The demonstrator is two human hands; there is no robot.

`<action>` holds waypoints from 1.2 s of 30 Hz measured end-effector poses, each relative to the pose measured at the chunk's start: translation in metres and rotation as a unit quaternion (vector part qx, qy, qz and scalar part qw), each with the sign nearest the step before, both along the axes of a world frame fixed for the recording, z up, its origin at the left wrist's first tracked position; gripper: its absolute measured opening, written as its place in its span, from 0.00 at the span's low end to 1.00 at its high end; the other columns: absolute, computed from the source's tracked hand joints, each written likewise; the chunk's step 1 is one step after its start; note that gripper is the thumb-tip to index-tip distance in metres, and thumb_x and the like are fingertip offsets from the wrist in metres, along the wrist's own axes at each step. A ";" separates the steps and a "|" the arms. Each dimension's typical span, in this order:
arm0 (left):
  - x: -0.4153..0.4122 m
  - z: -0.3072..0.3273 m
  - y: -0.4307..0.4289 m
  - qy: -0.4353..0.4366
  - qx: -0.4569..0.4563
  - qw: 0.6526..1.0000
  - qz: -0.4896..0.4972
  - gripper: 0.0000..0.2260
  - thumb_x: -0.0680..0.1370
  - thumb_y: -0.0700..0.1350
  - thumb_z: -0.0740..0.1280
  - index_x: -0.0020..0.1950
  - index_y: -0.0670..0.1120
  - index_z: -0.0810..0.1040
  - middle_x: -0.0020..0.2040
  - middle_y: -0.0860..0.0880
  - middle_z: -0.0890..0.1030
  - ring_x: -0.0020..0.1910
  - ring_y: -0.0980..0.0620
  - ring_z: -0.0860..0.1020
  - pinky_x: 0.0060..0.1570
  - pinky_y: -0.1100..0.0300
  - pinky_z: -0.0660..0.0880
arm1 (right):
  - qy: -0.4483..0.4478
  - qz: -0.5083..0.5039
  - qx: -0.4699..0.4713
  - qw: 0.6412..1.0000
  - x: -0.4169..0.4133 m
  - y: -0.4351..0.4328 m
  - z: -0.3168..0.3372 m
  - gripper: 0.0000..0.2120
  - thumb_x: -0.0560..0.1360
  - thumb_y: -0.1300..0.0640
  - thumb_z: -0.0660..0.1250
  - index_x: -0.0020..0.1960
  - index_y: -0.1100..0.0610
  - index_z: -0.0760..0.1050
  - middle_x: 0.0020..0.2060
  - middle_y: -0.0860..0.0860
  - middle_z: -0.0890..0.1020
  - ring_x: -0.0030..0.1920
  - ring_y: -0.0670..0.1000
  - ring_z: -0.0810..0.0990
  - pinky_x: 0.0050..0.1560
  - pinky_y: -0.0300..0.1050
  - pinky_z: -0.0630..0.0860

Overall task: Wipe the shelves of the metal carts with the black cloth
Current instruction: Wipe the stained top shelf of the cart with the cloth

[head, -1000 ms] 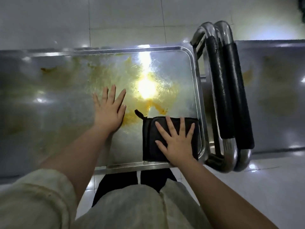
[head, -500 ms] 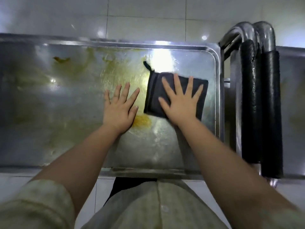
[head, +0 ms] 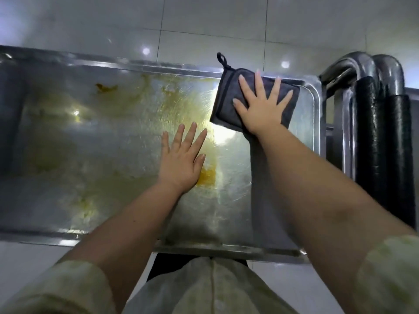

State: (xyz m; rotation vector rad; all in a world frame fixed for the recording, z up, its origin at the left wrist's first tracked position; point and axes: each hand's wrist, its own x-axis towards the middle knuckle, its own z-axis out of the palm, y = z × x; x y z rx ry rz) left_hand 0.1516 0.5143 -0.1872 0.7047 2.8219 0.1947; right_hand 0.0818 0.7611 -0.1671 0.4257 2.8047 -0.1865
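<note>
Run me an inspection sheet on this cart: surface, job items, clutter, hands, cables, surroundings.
Surface: steel shelf, yellow smears across the middle and left; the right strip looks cleaner.
Job's things: black cloth at the far right corner, its loop over the far rim.
Clutter: nothing seen.
Grippers: right hand flat, fingers spread, pressing the cloth; left hand flat on the bare shelf.
Cables: nothing seen.
Surroundings: two black-wrapped cart handles at the right; pale floor tiles.
</note>
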 end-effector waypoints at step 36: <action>-0.008 0.001 0.004 -0.016 -0.030 0.999 0.017 0.27 0.82 0.56 0.42 0.81 0.52 0.46 0.81 0.50 0.46 0.80 0.43 0.43 0.74 0.34 0.40 | -0.003 -0.074 0.011 0.997 0.001 -0.017 0.010 0.31 0.79 0.32 0.43 0.78 0.38 0.39 0.79 0.45 0.40 0.77 0.67 0.38 0.71 0.73 0.38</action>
